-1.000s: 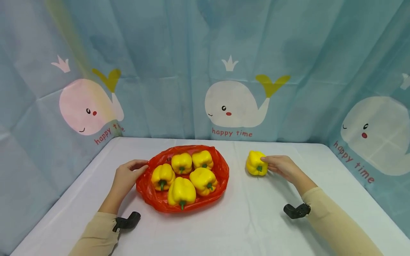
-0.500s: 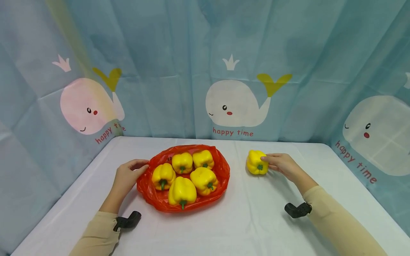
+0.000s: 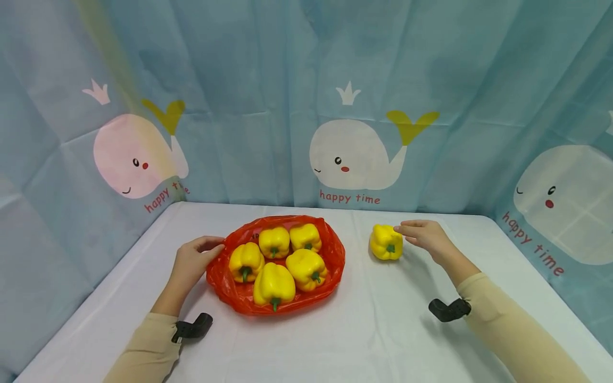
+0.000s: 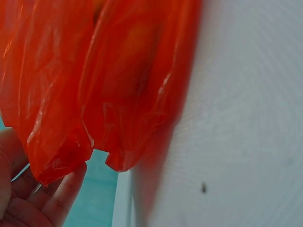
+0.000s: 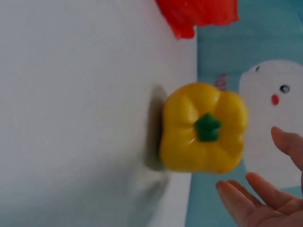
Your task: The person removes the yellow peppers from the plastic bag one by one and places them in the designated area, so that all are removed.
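Observation:
A red plastic bag (image 3: pixel 232 298) lies spread open on the table, with several yellow bell peppers (image 3: pixel 274 284) inside, green stems showing. At its left edge my left hand (image 3: pixel 190 261) pinches the rim; in the left wrist view the red film passes between thumb and fingers (image 4: pixel 64 194). To the right of the bag, one more yellow bell pepper (image 3: pixel 386 242) sits alone on the cloth. My right hand (image 3: pixel 431 239) hovers at its upper right, fingers loosely extended and holding nothing. The right wrist view shows a gap between the pepper (image 5: pixel 203 151) and the fingertips (image 5: pixel 229 189).
White cloth (image 3: pixel 311 346) covers the table. Behind and at both sides hangs a blue curtain (image 3: pixel 258 106) printed with whales. A black wrist camera (image 3: pixel 193 327) sticks out from the left sleeve, another camera (image 3: pixel 449 310) from the right.
My right hand has let go of the lone pepper and risen slightly up and away to the right. The left hand still holds the bag's rim.

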`<state>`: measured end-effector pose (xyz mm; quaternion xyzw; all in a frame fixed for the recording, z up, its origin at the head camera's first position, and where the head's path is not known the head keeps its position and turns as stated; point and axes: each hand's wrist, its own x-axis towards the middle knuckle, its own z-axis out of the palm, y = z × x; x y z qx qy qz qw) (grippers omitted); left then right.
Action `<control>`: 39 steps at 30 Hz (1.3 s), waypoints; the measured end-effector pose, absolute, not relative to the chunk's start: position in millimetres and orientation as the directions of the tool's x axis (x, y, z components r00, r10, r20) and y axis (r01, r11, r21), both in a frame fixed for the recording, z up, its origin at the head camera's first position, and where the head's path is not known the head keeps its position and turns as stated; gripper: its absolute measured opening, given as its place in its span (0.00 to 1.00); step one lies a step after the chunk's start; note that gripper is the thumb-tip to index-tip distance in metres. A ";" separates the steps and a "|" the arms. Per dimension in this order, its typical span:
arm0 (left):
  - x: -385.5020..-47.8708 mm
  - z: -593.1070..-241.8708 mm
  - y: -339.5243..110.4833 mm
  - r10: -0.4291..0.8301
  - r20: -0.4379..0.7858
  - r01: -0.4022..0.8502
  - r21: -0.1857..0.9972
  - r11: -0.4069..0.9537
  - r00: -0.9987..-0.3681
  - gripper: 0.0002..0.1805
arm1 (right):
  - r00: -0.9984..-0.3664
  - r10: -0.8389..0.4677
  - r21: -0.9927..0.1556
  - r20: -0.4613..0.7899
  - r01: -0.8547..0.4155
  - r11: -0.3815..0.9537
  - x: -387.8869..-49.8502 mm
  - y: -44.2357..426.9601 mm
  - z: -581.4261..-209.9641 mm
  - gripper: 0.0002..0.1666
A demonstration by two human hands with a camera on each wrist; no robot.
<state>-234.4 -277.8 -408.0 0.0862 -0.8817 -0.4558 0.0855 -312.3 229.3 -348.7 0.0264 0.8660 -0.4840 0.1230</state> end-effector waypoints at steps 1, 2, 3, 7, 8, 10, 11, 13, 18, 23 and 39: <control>-234.5 -407.7 -277.7 -0.230 0.070 -0.076 0.819 0.569 -0.971 0.24 | -0.973 -0.071 -0.836 -0.217 0.148 0.529 -310.1 227.3 -345.3 0.43; -234.6 -407.5 -277.6 -0.229 0.068 -0.076 0.820 0.568 -0.971 0.24 | -0.978 -0.069 -0.841 -0.195 0.131 0.525 -307.5 224.8 -341.9 0.43; -234.6 -407.2 -277.6 -0.228 0.067 -0.077 0.820 0.567 -0.971 0.24 | -0.982 -0.070 -0.847 -0.175 0.114 0.519 -304.7 221.5 -338.2 0.44; -234.6 -407.7 -277.8 -0.225 0.065 -0.076 0.822 0.564 -0.972 0.24 | -0.988 -0.108 -0.857 -0.108 0.038 0.513 -293.3 204.5 -326.8 0.42; -234.5 -408.1 -277.9 -0.225 0.066 -0.075 0.822 0.564 -0.972 0.24 | -0.987 -0.121 -0.856 -0.101 0.024 0.517 -290.7 199.6 -325.1 0.41; -234.2 -408.7 -278.1 -0.225 0.069 -0.073 0.820 0.568 -0.972 0.24 | -0.984 -0.149 -0.854 -0.094 0.002 0.521 -285.7 189.4 -322.8 0.39; -234.3 -408.8 -278.2 -0.224 0.071 -0.072 0.819 0.569 -0.972 0.24 | -0.983 -0.158 -0.851 -0.092 -0.005 0.525 -283.0 184.2 -322.0 0.39; -234.2 -408.9 -278.1 -0.223 0.073 -0.069 0.817 0.572 -0.972 0.23 | -0.981 -0.176 -0.856 -0.086 -0.018 0.517 -277.8 174.2 -321.8 0.37; -234.1 -408.7 -277.4 -0.223 0.075 -0.067 0.819 0.570 -0.972 0.23 | -0.976 -0.209 -0.875 -0.068 -0.042 0.482 -266.0 151.0 -324.7 0.34; -233.8 -408.2 -277.6 -0.223 0.078 -0.065 0.820 0.568 -0.972 0.23 | -0.966 -0.252 -0.896 -0.064 -0.056 0.440 -256.4 132.1 -330.7 0.33; -234.6 -409.1 -277.5 -0.227 0.070 -0.074 0.820 0.568 -0.972 0.23 | -0.962 -0.272 -0.879 -0.031 -0.103 0.465 -238.0 89.3 -355.9 0.36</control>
